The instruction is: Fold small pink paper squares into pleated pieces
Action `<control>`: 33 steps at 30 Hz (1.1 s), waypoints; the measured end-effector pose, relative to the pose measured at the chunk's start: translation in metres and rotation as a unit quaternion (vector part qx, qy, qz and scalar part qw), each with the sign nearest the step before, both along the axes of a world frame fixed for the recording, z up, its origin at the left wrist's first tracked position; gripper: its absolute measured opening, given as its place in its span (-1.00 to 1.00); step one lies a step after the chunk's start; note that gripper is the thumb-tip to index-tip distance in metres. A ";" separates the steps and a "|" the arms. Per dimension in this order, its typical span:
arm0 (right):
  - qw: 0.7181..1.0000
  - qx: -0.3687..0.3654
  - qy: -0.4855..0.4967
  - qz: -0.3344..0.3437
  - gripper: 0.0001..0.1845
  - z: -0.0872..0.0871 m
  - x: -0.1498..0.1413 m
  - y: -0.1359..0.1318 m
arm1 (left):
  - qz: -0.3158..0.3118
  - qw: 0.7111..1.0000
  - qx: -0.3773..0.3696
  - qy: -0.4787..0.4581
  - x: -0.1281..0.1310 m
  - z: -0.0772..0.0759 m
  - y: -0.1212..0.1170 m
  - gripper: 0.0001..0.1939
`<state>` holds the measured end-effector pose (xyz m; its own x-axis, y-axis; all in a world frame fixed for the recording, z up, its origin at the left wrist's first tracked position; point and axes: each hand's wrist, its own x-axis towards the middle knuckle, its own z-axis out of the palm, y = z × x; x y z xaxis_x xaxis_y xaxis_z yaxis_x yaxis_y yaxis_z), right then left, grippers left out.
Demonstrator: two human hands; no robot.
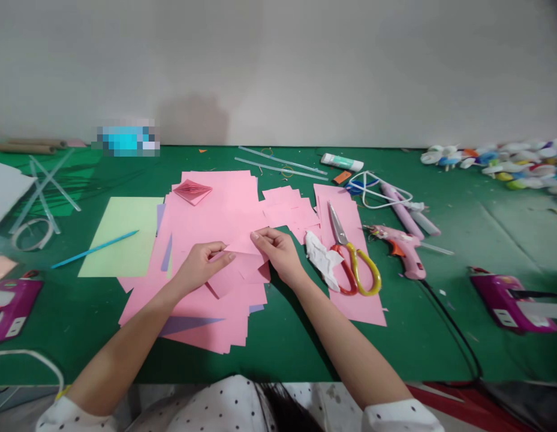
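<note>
- Plain pale wall [327, 72], matte, behind everything.
- Green tabletop [417, 354], smooth, with small paper scraps on it.
- Pink paper stack [224, 198]: flat sheets, uneven edges, purple slivers showing; landmark for the rest.
- Pale green sheet [125, 213], flat, just left of stack.
- Narrow pink sheet [359, 311], right of stack, under scissors.
- Scissors [349, 245]: metal blades, one red and one yellow looped handle, right of stack.
- Pink glue gun [402, 246]: hard plastic, orange trigger, black cord, well right of stack.
- Left hand [199, 264]: thumb and forefinger nearly closed, pinching left edge of creased pink paper.
- Right hand [278, 252]: thumb and fingers tight on right upper corner of same paper.
- Creased pink paper [237, 259]: thin, folded, angular, held over front half of stack; contact with it unclear.
- Small pink pieces [285, 204]: loose overlapping pile, at stack's right edge.
- Crumpled white tissue [321, 258], soft, right of stack, against red handle.
- Blue pencil [96, 248], slim, left of stack, across pale green sheet.
- Pleated pink piece [193, 191], layered diamond, on stack's far left corner.
</note>
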<state>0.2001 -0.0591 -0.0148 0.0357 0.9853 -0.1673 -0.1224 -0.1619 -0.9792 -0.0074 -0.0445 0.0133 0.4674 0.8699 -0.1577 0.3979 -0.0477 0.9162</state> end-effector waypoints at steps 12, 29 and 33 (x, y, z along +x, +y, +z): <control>0.984 0.086 -0.155 0.023 -0.56 0.000 0.004 0.002 | -0.052 0.998 -0.023 0.027 -0.004 0.002 0.000 -0.56; 0.952 0.138 -0.273 0.025 -0.70 -0.001 0.001 -0.004 | -0.052 0.997 -0.045 0.039 -0.006 0.005 0.002 -0.57; 0.952 0.129 -0.277 0.028 -0.68 -0.003 0.003 0.000 | -0.051 0.997 -0.048 0.044 -0.006 0.005 0.001 -0.55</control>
<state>0.2033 -0.0593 -0.0182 -0.0060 0.9940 0.1089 0.4266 0.1011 -0.8988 -0.0134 -0.0437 0.0180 0.5336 0.7976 -0.2813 0.4739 -0.0065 0.8805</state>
